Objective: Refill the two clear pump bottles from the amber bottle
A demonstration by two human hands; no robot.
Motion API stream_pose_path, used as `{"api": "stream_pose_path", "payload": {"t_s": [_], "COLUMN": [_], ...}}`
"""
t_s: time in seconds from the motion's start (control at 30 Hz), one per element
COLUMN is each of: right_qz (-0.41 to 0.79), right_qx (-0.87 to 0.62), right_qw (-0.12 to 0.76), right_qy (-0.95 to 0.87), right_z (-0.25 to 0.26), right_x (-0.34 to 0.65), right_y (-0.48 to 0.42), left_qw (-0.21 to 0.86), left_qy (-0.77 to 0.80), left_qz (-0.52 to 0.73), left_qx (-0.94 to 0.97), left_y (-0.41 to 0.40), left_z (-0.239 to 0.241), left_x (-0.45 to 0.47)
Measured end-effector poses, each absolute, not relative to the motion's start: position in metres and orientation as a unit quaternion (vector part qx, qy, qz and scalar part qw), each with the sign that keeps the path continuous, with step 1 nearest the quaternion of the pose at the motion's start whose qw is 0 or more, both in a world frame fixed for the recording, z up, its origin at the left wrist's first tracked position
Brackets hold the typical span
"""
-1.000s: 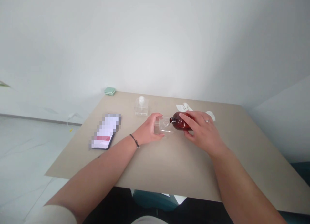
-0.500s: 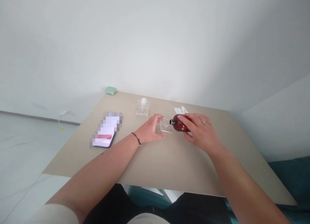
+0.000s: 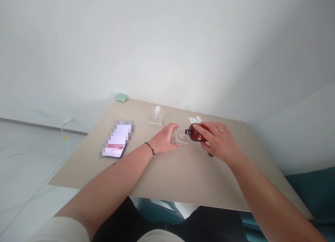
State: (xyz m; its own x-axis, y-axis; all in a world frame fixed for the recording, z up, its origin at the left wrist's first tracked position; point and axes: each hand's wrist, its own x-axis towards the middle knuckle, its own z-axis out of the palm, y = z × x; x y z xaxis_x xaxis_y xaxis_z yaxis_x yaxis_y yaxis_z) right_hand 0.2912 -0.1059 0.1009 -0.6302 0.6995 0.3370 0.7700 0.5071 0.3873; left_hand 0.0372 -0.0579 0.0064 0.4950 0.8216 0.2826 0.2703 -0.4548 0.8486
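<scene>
Over the middle of the desk [image 3: 162, 179], the right hand [image 3: 218, 141] wraps round a bottle [image 3: 196, 132]; the left hand [image 3: 166, 139] grips a clear container [image 3: 181, 135] between spread thumb and fingers. A phone [image 3: 117, 139] lies toward the left edge. The bottle (brown, tipped nearly level) points its mouth at the container, perhaps touching. A green case [image 3: 121, 97] sits at the back left corner.

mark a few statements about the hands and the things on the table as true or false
1. The right hand holds a bottle. True.
2. That bottle stands upright. False: it is tipped over, its mouth toward a clear container.
3. The fingers of the left hand curve around that container. True.
4. Both wrists bear bracelets. False: only the left one shows a dark band.
5. The phone lies on the table, left of both hands. True.
6. A pink box sits at the far left corner. False: a green case sits there.
</scene>
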Motion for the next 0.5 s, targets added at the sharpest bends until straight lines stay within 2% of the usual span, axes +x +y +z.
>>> {"api": "stream_pose_path", "payload": {"t_s": [0.5], "right_qz": [-0.271], "right_qx": [-0.401], "right_qw": [0.056], "right_qy": [-0.873], "right_z": [0.11], "right_x": [0.2887], "right_y": [-0.105], "left_qw": [0.373], "left_qy": [0.348], "left_qz": [0.368], "left_qx": [0.778], "left_y": [-0.0579], "left_z": [0.0076], "left_x": [0.037]}}
